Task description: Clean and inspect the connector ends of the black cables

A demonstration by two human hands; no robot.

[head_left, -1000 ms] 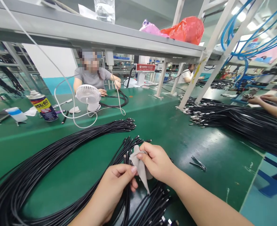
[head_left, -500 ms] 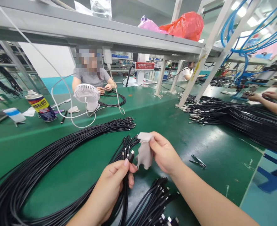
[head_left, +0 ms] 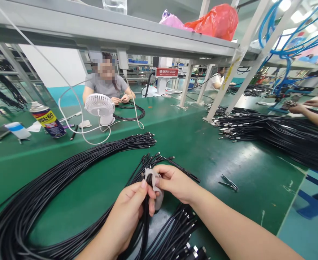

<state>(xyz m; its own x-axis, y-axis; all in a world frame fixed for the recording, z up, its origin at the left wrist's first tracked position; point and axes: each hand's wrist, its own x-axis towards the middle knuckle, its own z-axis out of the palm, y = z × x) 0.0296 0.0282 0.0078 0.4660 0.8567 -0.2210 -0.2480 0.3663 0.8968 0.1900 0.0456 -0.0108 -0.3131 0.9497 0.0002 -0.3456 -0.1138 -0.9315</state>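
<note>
My left hand (head_left: pixel 133 206) is closed around a few black cables (head_left: pixel 146 220), their plug ends pointing up past my thumb. A grey-white cloth (head_left: pixel 158 198) is pinched in my right hand (head_left: pixel 176 182) and wraps the plug ends just above my left fingers, partly hiding them. Behind my hands lie the tips of a loose cable bundle (head_left: pixel 148 159). A second bunch of cables with metal plugs (head_left: pixel 182 224) rests below my right forearm. A long curved bundle of black cables (head_left: pixel 66 169) sweeps across the left of the green table (head_left: pixel 191 144).
Nail clippers (head_left: pixel 229 183) lie to the right. Toward the back left stand a spray can (head_left: pixel 49 121) and a small white fan (head_left: pixel 100 106) with its cord. A large cable pile (head_left: pixel 278 133) is at right. Co-workers sit across and at the right, under a metal shelf (head_left: pixel 148 36).
My right hand has moved left and brought the cloth from beside the plugs onto them. The left hand keeps its hold on the cables in nearly the same place.
</note>
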